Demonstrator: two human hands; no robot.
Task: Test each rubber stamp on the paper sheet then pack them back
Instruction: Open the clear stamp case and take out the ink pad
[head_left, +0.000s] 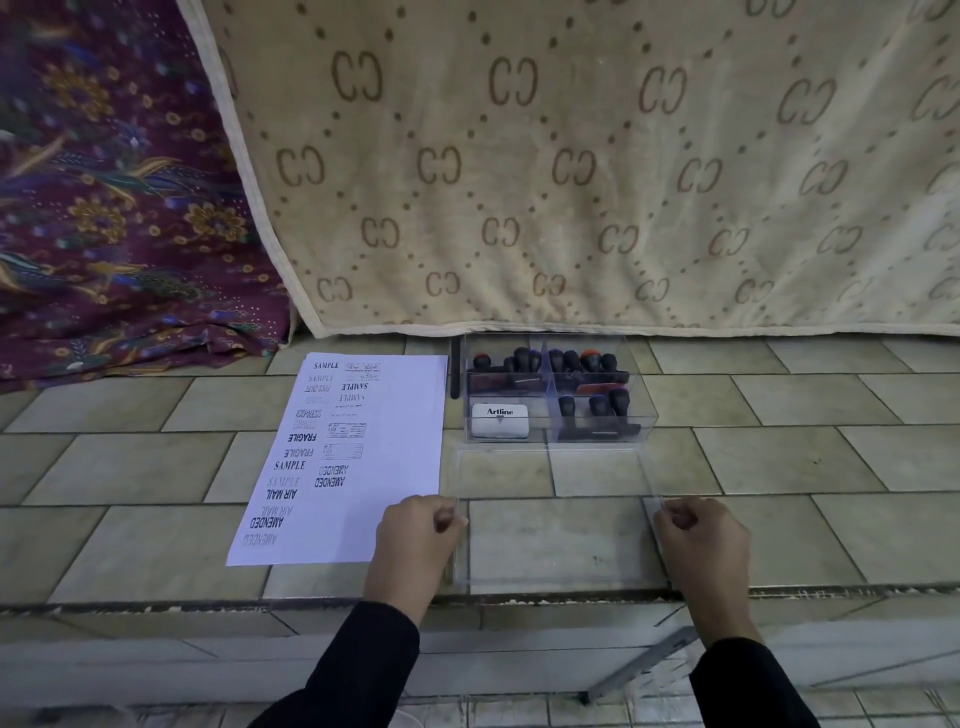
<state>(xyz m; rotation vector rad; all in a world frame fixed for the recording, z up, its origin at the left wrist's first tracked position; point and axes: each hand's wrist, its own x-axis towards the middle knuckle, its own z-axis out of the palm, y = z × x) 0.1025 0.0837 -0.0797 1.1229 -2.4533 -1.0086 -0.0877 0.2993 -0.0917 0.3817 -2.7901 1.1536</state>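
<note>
Clear flat plastic lid (556, 525) pinched at its side edges by left hand (415, 535) and right hand (698, 540), well apart. Clear compartment box (644, 415) of black-handled rubber stamps (571, 361) sits straight ahead, just beyond the lid, equally near both hands.

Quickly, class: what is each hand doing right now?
Left hand: closed, pinching the clear lid at its left edge.
Right hand: closed, pinching the lid's right edge.
</note>
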